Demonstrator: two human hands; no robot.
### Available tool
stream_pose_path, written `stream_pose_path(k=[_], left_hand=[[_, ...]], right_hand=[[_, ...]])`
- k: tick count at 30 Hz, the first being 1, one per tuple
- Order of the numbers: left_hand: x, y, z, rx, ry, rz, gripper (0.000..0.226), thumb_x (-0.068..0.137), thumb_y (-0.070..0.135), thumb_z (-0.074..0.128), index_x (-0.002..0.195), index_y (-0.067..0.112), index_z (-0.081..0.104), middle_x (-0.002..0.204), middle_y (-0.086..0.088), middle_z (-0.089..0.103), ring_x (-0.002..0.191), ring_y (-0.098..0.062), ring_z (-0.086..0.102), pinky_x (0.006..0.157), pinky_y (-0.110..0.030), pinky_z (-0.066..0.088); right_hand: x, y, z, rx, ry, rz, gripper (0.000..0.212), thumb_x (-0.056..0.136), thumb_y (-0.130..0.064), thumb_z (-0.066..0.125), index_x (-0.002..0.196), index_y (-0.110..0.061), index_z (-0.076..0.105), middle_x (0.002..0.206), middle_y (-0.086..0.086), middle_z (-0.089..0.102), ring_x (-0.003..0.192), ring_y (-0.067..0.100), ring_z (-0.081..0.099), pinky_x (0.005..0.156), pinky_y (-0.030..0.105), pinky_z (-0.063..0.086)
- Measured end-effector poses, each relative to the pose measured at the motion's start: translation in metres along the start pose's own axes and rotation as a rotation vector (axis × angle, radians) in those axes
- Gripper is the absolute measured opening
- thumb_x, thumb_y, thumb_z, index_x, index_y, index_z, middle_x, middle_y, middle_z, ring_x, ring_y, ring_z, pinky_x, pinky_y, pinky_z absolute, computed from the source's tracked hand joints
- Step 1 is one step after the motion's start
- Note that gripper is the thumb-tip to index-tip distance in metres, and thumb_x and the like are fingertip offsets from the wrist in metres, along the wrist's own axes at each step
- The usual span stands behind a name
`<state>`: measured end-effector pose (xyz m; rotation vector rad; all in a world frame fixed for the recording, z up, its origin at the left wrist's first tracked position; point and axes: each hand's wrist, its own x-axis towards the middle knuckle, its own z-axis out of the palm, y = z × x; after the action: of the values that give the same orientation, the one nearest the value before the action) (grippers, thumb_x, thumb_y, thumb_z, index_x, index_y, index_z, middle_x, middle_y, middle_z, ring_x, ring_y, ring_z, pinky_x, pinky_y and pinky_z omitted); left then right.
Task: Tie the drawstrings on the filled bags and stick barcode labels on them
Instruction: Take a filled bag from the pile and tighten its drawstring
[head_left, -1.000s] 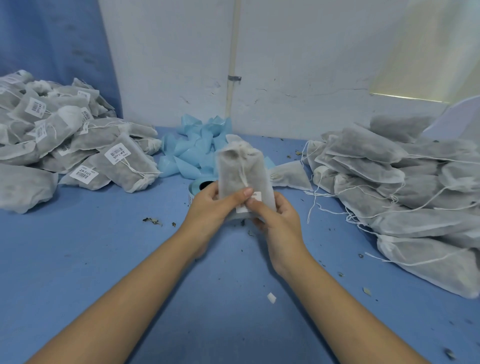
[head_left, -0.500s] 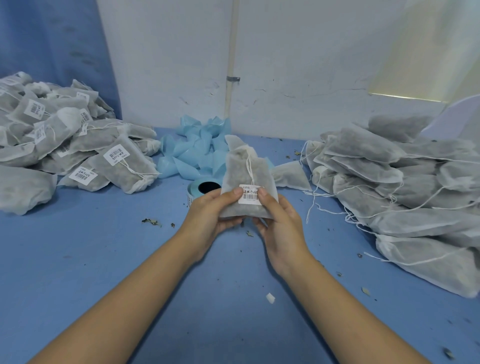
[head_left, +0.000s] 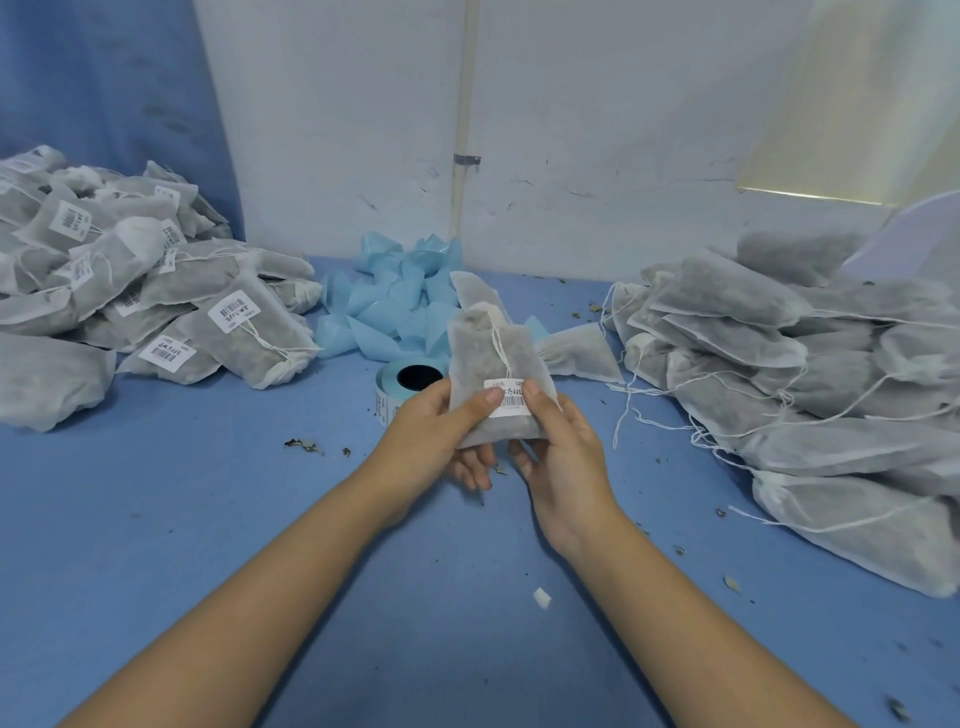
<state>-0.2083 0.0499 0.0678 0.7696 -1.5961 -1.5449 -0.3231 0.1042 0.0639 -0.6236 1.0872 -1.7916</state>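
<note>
A filled grey mesh bag (head_left: 485, 358) stands upright above the middle of the blue table, its white drawstring hanging down the front. A white barcode label (head_left: 510, 399) sits on its lower front. My left hand (head_left: 441, 431) grips the bag's lower left side, thumb on the label's left end. My right hand (head_left: 561, 441) holds the lower right side, thumb on the label's right end. A roll of labels (head_left: 402, 384) on blue backing lies just behind my left hand.
A heap of labelled bags (head_left: 156, 306) fills the left of the table (head_left: 208, 519). Unlabelled bags (head_left: 779, 364) with loose strings are piled at the right. Peeled blue backing strips (head_left: 395, 296) lie at the back by the wall. Dry crumbs dot the table.
The bag has dropped a little lower toward me. The label, half hidden under my thumbs a second ago, now lies flat on the bag with both thumbs on its ends.
</note>
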Motion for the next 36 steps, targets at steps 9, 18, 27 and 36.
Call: stream_pose_path(k=[9, 18, 27, 36], left_hand=[[0.014, 0.036, -0.025, -0.852, 0.076, 0.171, 0.086, 0.075, 0.004, 0.062, 0.148, 0.015, 0.019, 0.137, 0.002, 0.053, 0.113, -0.016, 0.062, 0.084, -0.038, 0.057], [0.008, 0.027, -0.007, -0.446, -0.030, 0.044, 0.033, 0.092, 0.007, 0.055, 0.125, 0.013, 0.055, 0.113, 0.000, 0.070, 0.097, -0.020, 0.070, 0.076, -0.024, 0.056], [0.012, 0.022, -0.013, -0.383, 0.039, 0.013, 0.025, 0.090, 0.004, 0.055, 0.111, 0.016, 0.062, 0.099, 0.001, 0.074, 0.075, -0.011, 0.069, 0.068, -0.020, 0.055], [0.010, 0.019, -0.005, -0.328, 0.034, -0.048, 0.022, 0.091, 0.001, 0.051, 0.104, 0.013, 0.065, 0.101, -0.003, 0.073, 0.072, -0.014, 0.069, 0.065, -0.020, 0.053]], right_hand=[[0.007, 0.001, -0.007, -0.041, 0.054, 0.009, 0.008, 0.091, -0.013, 0.061, 0.096, -0.014, 0.067, 0.090, -0.001, 0.066, 0.071, 0.012, 0.060, 0.060, 0.019, 0.051], [0.045, -0.017, -0.019, -0.205, 0.161, 0.025, 0.041, 0.092, 0.002, 0.045, 0.123, -0.023, 0.053, 0.089, 0.003, 0.058, 0.069, 0.015, 0.059, 0.057, 0.018, 0.050], [0.082, -0.025, -0.014, 0.027, 0.127, 0.187, 0.048, 0.094, -0.004, 0.045, 0.140, -0.017, 0.046, 0.097, 0.003, 0.054, 0.068, 0.012, 0.056, 0.045, 0.014, 0.048], [0.067, -0.030, -0.022, 0.124, 0.185, 0.072, 0.028, 0.097, -0.002, 0.045, 0.120, -0.010, 0.059, 0.129, 0.004, 0.056, 0.065, 0.008, 0.059, 0.047, 0.011, 0.042]])
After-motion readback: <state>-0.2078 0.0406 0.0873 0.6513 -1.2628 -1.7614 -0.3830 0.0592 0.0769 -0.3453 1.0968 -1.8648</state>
